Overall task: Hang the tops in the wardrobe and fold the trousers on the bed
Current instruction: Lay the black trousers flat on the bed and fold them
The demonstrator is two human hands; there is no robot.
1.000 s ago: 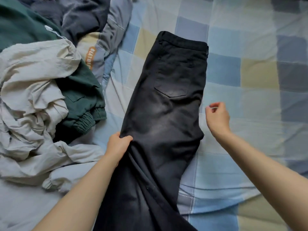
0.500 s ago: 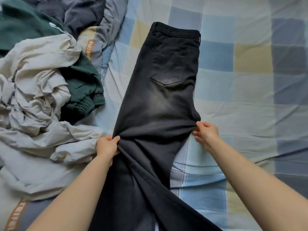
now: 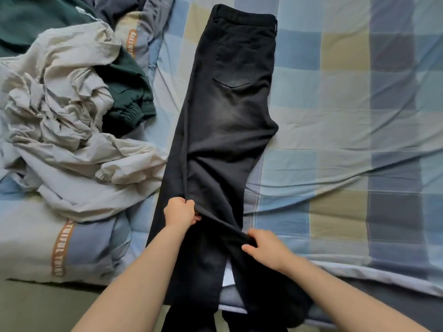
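Black faded trousers (image 3: 230, 111) lie lengthwise on the checked bed sheet (image 3: 347, 97), waistband at the far end, back pocket up, folded leg over leg. The leg ends hang over the bed's near edge. My left hand (image 3: 179, 213) grips the cloth at the left side of the upper leg. My right hand (image 3: 266, 250) pinches the edge of the same leg lower down on the right. A beige crumpled top (image 3: 67, 121) and a dark green top (image 3: 127, 92) lie in a heap at the left.
A grey-blue quilt with an orange lettered stripe (image 3: 61, 248) lies under the heap at the near left. A dark grey garment (image 3: 115, 8) sits at the far left. The floor (image 3: 36, 307) shows below the bed's near edge.
Both hands have slid down the trouser legs toward me. My right hand went from open beside the trousers to pinching the leg's edge. The view pulled back.
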